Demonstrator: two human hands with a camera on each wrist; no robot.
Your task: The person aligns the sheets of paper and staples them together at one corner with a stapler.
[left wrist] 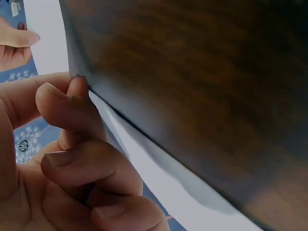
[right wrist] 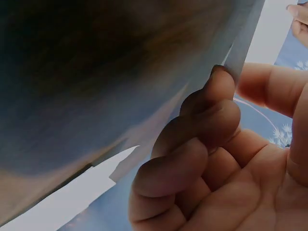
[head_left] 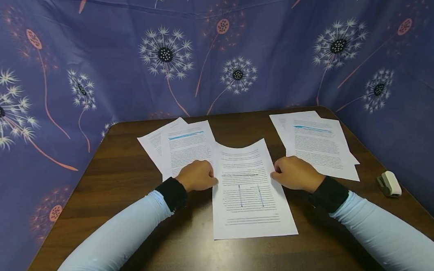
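Both hands hold a printed sheet of paper [head_left: 250, 199] by its two side edges, over the middle of the table. Two short blue pen lines run down its lower half, and its far edge bows. My left hand [head_left: 197, 176] pinches the left edge between thumb and curled fingers; in the left wrist view the fingers [left wrist: 91, 163] fold in beside the paper's edge. On the opposite side my right hand [head_left: 295, 173] pinches the right edge, its fingers [right wrist: 168, 166] curled in the right wrist view.
Two overlapping printed sheets [head_left: 188, 143] lie at the back left, the upper one with a blue highlighted line. A similar fanned set of sheets [head_left: 315, 146] lies at the back right. A white and dark stapler-like object [head_left: 389, 183] sits near the right edge of the wooden table [head_left: 164, 253]. Behind hangs a flowered blue cloth [head_left: 271, 46].
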